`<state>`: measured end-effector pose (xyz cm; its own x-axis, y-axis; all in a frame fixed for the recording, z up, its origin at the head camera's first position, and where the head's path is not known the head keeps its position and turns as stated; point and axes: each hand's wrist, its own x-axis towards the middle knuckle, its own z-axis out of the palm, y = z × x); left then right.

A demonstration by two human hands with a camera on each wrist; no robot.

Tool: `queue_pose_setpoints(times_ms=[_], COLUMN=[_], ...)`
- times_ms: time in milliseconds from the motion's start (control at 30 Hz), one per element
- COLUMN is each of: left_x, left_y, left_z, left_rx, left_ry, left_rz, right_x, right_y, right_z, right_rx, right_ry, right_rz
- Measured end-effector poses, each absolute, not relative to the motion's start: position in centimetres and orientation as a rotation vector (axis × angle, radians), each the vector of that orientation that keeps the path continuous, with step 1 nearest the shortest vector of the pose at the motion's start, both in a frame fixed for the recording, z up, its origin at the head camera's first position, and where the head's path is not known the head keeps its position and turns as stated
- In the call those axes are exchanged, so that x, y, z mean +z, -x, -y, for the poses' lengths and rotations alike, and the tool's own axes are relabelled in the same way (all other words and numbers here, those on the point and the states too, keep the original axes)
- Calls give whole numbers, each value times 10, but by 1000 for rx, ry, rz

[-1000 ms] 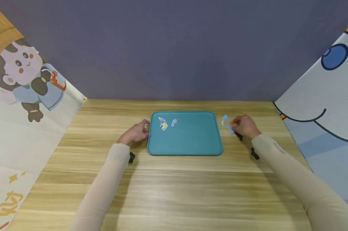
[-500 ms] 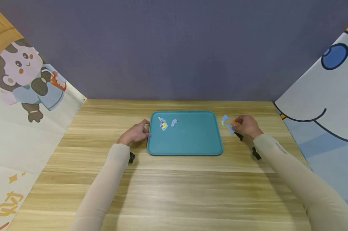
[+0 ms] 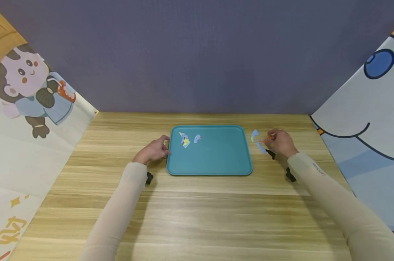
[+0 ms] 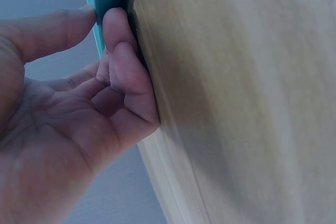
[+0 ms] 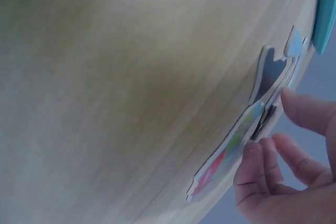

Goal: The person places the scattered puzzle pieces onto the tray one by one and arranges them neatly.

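My left hand [image 3: 154,149] holds the left rim of a teal tray [image 3: 213,159], thumb on the edge and fingers curled low against it in the left wrist view. Right of the tray, my right hand [image 3: 280,142] pinches an orange-patterned puzzle piece [image 3: 266,139], partly hidden by the fingertips. Close by on the table lie a curved light-blue puzzle piece [image 3: 254,135] and a narrow blue puzzle piece [image 3: 260,147]. The right wrist view also shows a rainbow-striped puzzle piece [image 5: 220,156] near the fingers.
Towards the tray's upper left lie a joined yellow-purple cluster of puzzle pieces [image 3: 185,140] and a light-blue puzzle piece [image 3: 197,138] with a red spot. The wooden table [image 3: 197,217] meets a dark partition [image 3: 197,65] behind, with printed panels at both sides.
My right hand has shifted slightly right and away with the orange-patterned piece. The narrow blue piece below it now shows more and sits slightly lower. The left hand and tray stay still.
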<state>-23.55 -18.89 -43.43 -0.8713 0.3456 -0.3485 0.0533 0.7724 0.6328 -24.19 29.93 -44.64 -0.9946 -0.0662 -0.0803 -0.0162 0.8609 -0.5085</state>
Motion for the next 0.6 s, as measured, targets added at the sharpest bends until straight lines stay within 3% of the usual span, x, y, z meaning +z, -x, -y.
queue_pose_setpoints(times_ms=[600], left_x=[-437], left_y=[238], left_z=[189], left_rx=[864], left_ry=[-311], left_rz=[-2511], right_x=[-443], right_y=[249], right_z=[-299], right_rx=[-874], right_ry=[36], right_rz=[-2946])
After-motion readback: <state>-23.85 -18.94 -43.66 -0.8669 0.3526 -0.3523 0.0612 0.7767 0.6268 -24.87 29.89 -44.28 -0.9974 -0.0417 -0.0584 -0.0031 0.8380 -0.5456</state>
